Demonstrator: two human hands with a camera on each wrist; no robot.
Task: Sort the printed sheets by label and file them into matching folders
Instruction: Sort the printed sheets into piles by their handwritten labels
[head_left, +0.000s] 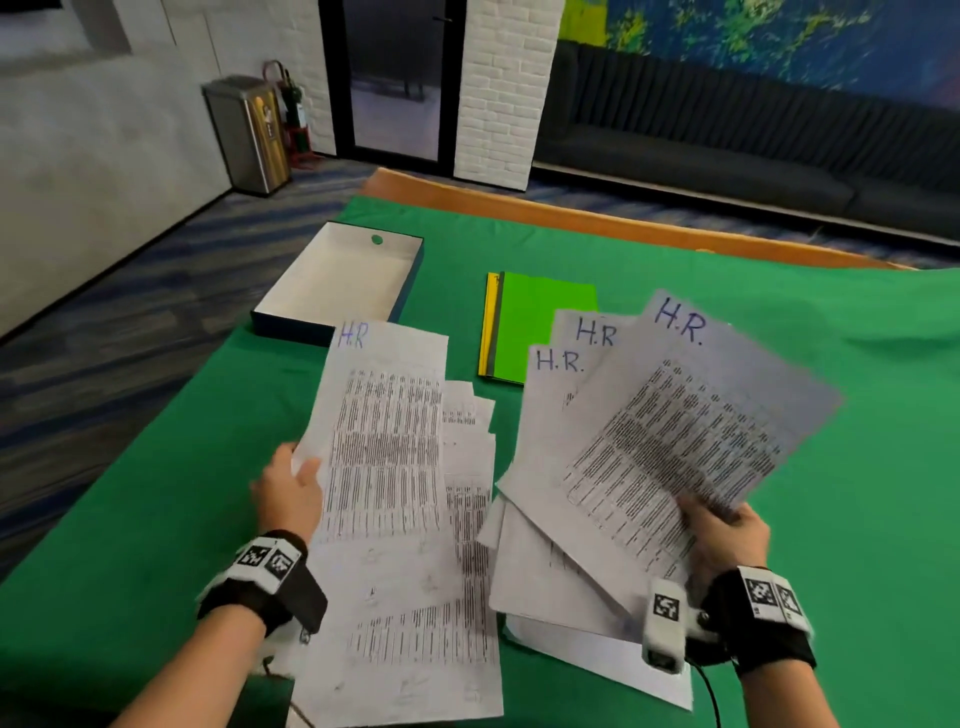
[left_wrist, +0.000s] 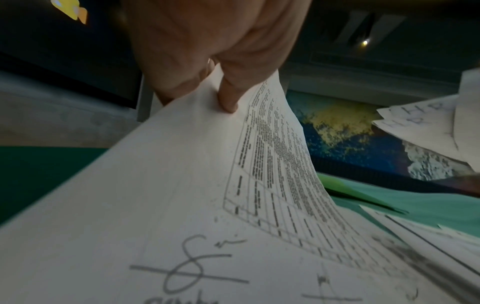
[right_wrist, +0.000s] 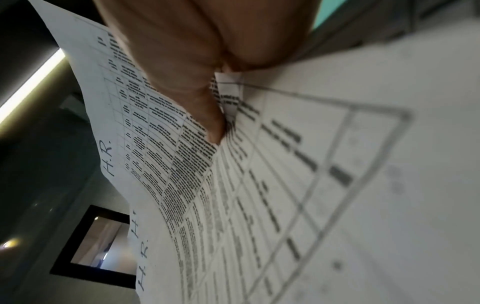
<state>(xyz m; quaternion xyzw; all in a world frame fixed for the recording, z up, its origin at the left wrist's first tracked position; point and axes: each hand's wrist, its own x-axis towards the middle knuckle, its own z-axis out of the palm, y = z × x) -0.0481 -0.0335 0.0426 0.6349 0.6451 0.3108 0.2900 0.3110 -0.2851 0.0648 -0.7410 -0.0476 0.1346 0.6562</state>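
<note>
Your right hand (head_left: 724, 535) pinches a fan of three sheets (head_left: 670, 426) by their near edge, thumb on top & fingers underneath; the right wrist view shows the thumb (right_wrist: 207, 115) pressed onto the print. The fan is spread so each "H.R." label, at the far end from your grip, stays readable, prob. why you hold it splayed rather than squared up. Your left hand (head_left: 291, 491) pinches one more sheet (head_left: 384, 441) at its left edge, w/ the thumb on top near the margin; in the left wrist view a fingertip (left_wrist: 228, 102) presses the paper just beside the printed table. That sheet also reads "H.R." at its far end, so it likely belongs w/ the fan and is being carried toward it. Its near end seems to lie on the unsorted pile (head_left: 457, 597), which sits between your wrists on the green cloth (head_left: 857, 519); more loose sheets (head_left: 561, 592) lie under the fan, just below your right grip. Beyond both grips, the green folder (head_left: 540, 322) lies shut on a yellow one (head_left: 487, 322), nothing filed in them that I can see. Further left, beyond your left grip, is an open box (head_left: 337, 280); its inside looks bare white.
</note>
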